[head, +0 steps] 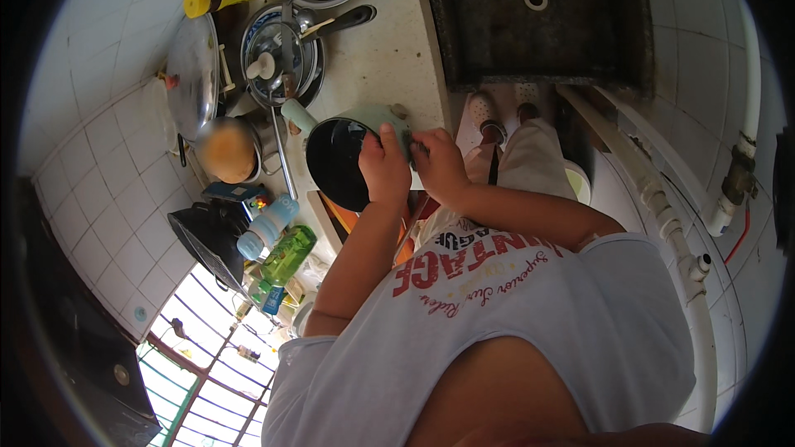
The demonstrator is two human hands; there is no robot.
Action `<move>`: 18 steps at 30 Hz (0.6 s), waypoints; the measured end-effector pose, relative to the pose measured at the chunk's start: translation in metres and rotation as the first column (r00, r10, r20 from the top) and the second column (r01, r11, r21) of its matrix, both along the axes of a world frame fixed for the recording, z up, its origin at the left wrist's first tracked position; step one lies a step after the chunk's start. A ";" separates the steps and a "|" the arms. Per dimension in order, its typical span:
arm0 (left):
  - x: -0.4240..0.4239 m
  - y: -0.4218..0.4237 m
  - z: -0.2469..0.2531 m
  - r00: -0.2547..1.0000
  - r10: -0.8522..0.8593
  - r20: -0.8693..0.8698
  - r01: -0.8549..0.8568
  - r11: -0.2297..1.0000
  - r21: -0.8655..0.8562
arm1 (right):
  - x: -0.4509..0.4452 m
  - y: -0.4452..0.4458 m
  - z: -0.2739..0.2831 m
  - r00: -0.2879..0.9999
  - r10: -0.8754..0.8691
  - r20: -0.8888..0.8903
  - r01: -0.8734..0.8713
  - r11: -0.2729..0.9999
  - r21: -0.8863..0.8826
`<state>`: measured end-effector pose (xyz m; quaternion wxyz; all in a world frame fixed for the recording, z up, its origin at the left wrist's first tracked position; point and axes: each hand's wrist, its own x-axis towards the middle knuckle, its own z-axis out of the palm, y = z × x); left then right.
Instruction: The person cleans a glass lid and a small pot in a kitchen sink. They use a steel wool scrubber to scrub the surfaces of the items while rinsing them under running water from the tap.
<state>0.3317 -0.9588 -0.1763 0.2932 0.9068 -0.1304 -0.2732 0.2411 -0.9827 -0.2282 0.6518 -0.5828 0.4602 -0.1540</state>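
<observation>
A light green pot [372, 117] with a black inside is tipped on its side at the counter's edge, its opening towards the lower left. Its pale green handle [299, 117] points to the upper left. My left hand [386, 167] grips the pot's rim, thumb up, with part of the fingers inside the opening. Curled against the outside wall are the fingers of my right hand [440, 164]; something small and dark shows at their tips, too unclear to name.
Left of the pot stand a glass lid [273, 43] on stacked bowls, a large metal lid [189, 77], a black pan [208, 242], a green bottle [290, 254] and a pale blue bottle [267, 226]. A dark sink [546, 43] lies at the upper right, near white pipes [667, 217].
</observation>
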 end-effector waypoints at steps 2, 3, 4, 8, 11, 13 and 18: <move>0.000 0.001 0.000 1.000 0.001 -0.004 -0.001 1.000 0.010 | -0.008 0.004 0.006 0.997 0.010 0.080 -0.014 0.999 0.045; 0.001 0.004 -0.002 1.000 -0.006 0.009 0.006 1.000 0.008 | -0.006 0.001 0.002 0.996 0.001 0.093 -0.001 1.000 -0.003; 0.001 0.006 -0.004 1.000 -0.013 0.025 0.013 1.000 0.006 | 0.000 -0.005 -0.006 0.994 -0.008 0.109 0.013 0.999 -0.051; -0.005 0.012 -0.003 0.979 -0.147 0.138 0.150 0.988 -0.015 | 0.028 -0.042 -0.031 0.984 -0.177 0.024 0.179 0.974 -0.141; -0.009 0.018 0.002 0.972 -0.205 0.113 0.208 0.978 -0.020 | 0.034 -0.055 -0.043 0.991 0.111 -0.079 -0.127 0.964 -0.233; -0.008 0.015 0.007 0.965 -0.240 0.106 0.244 0.970 -0.024 | 0.034 -0.057 -0.035 0.991 0.132 -0.035 -0.136 0.978 -0.156; -0.012 0.018 0.010 0.951 -0.266 0.157 0.276 0.960 -0.047 | 0.009 -0.050 -0.019 0.976 0.199 0.084 -0.179 0.962 -0.205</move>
